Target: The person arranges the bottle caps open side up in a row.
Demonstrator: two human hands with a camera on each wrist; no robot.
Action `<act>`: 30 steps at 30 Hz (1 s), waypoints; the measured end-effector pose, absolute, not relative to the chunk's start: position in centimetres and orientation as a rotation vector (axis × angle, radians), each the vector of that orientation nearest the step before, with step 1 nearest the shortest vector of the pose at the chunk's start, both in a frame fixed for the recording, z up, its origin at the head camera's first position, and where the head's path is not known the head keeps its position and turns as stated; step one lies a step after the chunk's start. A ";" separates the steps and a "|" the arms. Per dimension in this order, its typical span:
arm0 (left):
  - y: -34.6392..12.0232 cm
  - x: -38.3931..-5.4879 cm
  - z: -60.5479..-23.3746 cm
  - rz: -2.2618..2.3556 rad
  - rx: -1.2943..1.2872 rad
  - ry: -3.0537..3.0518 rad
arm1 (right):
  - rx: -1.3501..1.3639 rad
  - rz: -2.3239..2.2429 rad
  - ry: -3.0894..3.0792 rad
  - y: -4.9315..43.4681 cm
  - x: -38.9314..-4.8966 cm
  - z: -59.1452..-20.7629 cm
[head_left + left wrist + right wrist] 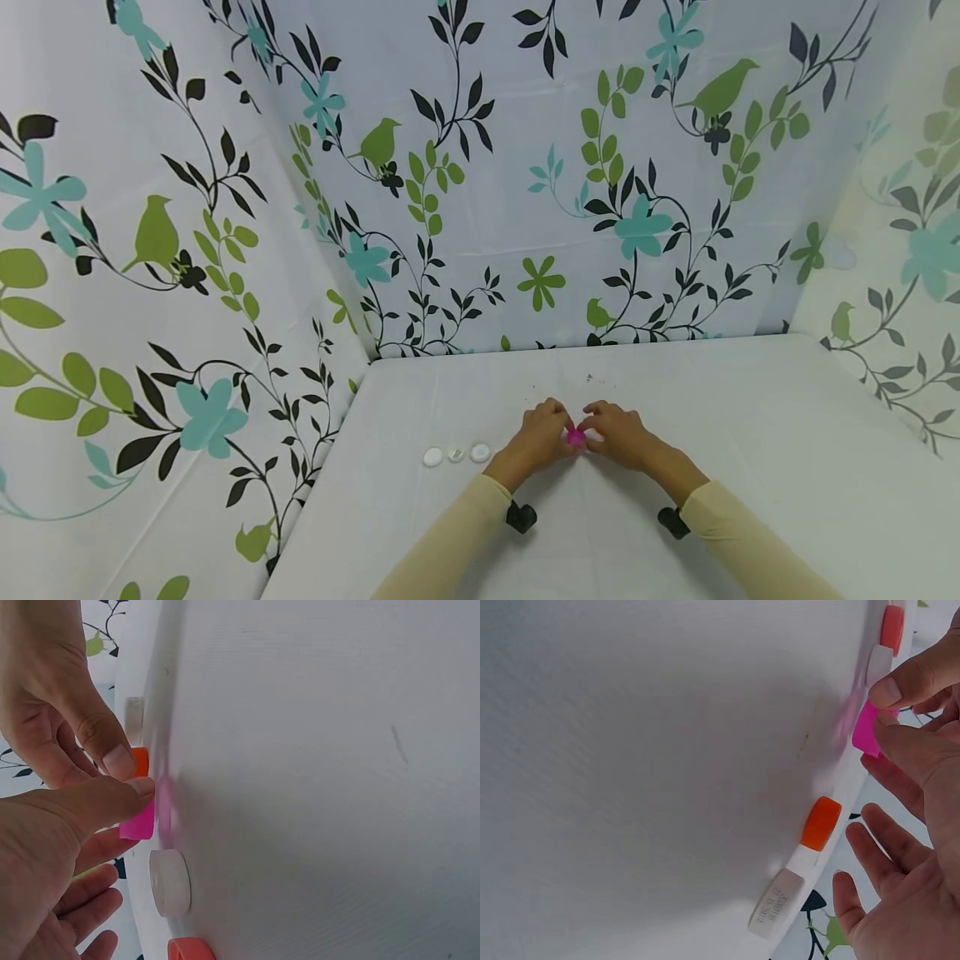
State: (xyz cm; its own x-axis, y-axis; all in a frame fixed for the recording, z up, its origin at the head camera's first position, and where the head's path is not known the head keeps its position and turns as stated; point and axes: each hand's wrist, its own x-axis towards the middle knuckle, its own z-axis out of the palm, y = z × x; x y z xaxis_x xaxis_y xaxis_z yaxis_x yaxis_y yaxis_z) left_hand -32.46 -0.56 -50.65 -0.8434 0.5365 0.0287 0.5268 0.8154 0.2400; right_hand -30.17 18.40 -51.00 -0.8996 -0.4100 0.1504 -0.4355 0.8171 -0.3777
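A bright pink bottle cap (575, 437) is held between both hands over the white table. My left hand (542, 435) pinches it between thumb and index finger; in the left wrist view, this hand's other fingers (90, 889) are loosely bent. From the other side my right hand (618, 435) pinches the same pink cap (867, 729), its thumb close to the left thumb. An orange cap (821, 823) and a white cap with printed text (776, 904) stand beside the right hand. By the left hand are a white cap (170, 883) and a red cap (191, 949).
Three whitish round caps, among them the outermost one (432, 457), lie in a row left of the left hand. A patterned curtain (555, 167) surrounds the white table (420, 533). Small dark marks (589, 379) show on the tabletop beyond the hands.
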 end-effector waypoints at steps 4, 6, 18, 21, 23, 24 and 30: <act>-0.6 -32.3 -50.7 0.376 0.868 2.946 | 0.672 0.640 -2.940 18.4 -29.9 -51.0; -0.6 -32.2 -50.7 0.370 0.876 2.946 | 0.671 0.629 -2.939 18.4 -29.9 -51.0; -0.4 -32.2 -51.0 0.315 0.886 2.950 | 0.665 0.613 -2.944 18.3 -29.6 -51.2; -0.4 -32.2 -50.9 0.328 0.875 2.935 | 0.657 0.613 -2.954 18.5 -29.6 -51.0; -0.4 -32.2 -50.8 0.332 0.878 2.927 | 0.645 0.611 -2.959 18.9 -29.8 -50.8; -0.4 -32.3 -50.7 0.338 0.876 2.922 | 0.634 0.604 -2.961 19.1 -29.9 -50.7; 0.4 -33.0 -50.0 0.336 0.878 2.934 | 0.560 0.527 -2.969 20.8 -30.7 -50.3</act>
State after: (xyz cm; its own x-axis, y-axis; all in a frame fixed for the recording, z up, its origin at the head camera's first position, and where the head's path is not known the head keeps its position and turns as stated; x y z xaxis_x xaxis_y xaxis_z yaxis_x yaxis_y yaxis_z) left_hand -33.03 0.43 -50.00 -0.8358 0.5491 0.0044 0.5359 0.8139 0.2246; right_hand -30.73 20.81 -50.27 -0.9306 -0.3405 0.1344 -0.3660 0.8744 -0.3185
